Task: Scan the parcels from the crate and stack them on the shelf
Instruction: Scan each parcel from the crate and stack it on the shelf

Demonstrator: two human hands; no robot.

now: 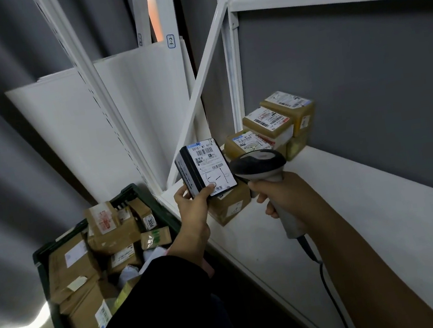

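My left hand (193, 208) grips a small black parcel (205, 168) by its lower edge, white label turned up toward me. My right hand (280, 196) holds a grey and black barcode scanner (261, 165) by its handle, the head right beside the parcel's label. A dark green crate (43, 258) at lower left is full of several brown cardboard parcels (109, 233). On the white shelf (339, 202), several brown parcels (268, 126) are stacked in the back left corner, and one more brown box (229, 206) sits near the front edge under the black parcel.
White shelf uprights and a diagonal brace (199, 83) frame the shelf's left end. White boards (120, 107) lean against the grey curtain behind the crate. The scanner's cable (328, 286) runs down along my right forearm. A grey wall backs the shelf.
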